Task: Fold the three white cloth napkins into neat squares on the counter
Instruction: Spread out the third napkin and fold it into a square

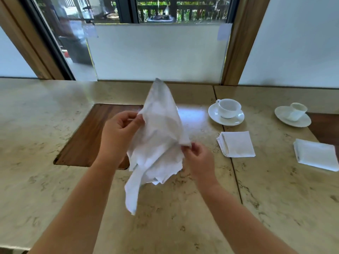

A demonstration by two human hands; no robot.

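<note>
Holding the loose napkin (159, 140) up by pinched edges, both hands (121, 131) (199, 160) finding corners to spread it flat on the surface (183, 208) for folding.

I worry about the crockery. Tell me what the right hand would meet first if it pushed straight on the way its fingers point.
The right hand points up-left into the unfolded napkin it pinches, so that cloth comes first. The cups sit off to its right, though depth is hard to judge.

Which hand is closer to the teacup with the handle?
The right hand. It pinches the loose napkin below and left of that teacup. The left hand holds the napkin's other side, farther left of the cup.
</note>
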